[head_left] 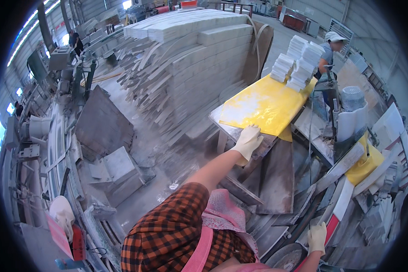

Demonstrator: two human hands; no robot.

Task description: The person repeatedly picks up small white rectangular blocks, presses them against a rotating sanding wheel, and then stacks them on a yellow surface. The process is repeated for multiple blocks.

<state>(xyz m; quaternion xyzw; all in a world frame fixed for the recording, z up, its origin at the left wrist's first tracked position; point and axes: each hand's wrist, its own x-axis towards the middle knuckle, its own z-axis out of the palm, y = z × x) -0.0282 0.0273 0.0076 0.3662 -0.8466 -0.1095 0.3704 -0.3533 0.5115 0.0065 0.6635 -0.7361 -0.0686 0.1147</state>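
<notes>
My left hand [248, 141], in a pale cream glove, reaches forward and rests on the near edge of a table covered by a yellow plastic sheet [263, 102]. Its fingers lie over the sheet's edge, slightly bent, and I see nothing held in them. Stacks of white stone strips [298, 61] stand at the sheet's far end. My right hand [317, 238], gloved alike, is low at the right beside a red and white rail [337, 217]. Its fingers point forward, a little apart, with nothing visible in them; whether they touch the rail I cannot tell.
A large pile of pale stone strips [208, 59] rises ahead, with uneven ends jutting left. Dark boards [276, 177] lean below the table. Machinery [61, 90] lines the left side. A person in a white cap [324, 59] stands beyond the table; another yellow sheet [366, 161] hangs at right.
</notes>
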